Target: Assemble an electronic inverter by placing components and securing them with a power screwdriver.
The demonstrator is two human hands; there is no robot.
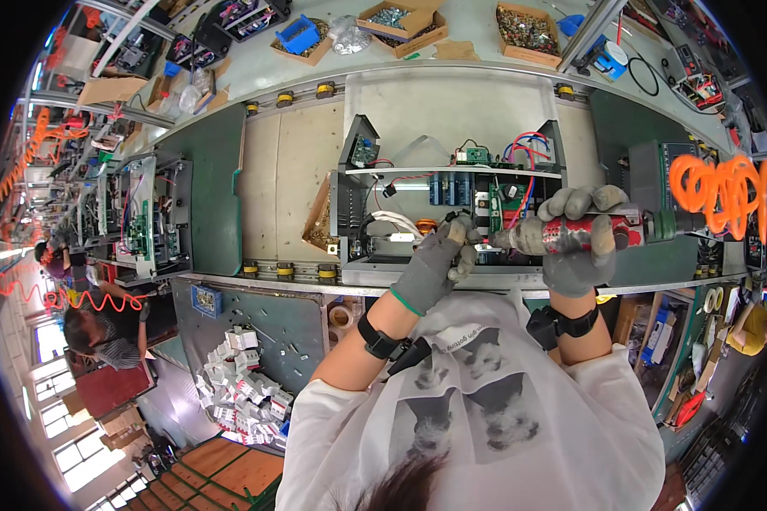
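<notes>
A worker's gloved hands meet over an open, dark gray metal chassis [349,217] packed with electronics, which sits on a pale surface [452,95] edged with yellow-and-black rollers [326,88]. The right hand [579,255], in a gray glove, has its fingers wrapped around a red-bodied handheld power tool [571,235], held nearly level over the right part of the chassis with its nose pointing left. A coiled orange hose [716,194] hangs near the tool's back end. The left hand [441,262], in a gray glove with a green cuff, is over the middle of the chassis, its fingers bent close to the tool's nose; whether they grip anything cannot be told. Inside the chassis are white cables [395,220], dark blue blocks [450,189] and, to the right, red and blue wires [533,175]. A green circuit board [473,156] sits toward the far side. A dark green mat [216,200] lies to the left, beside a second chassis with green boards [141,217]. White box-shaped components [243,392] are heaped at lower left, while a cardboard tray of small metal parts [527,32] stands beyond the rollers.
</notes>
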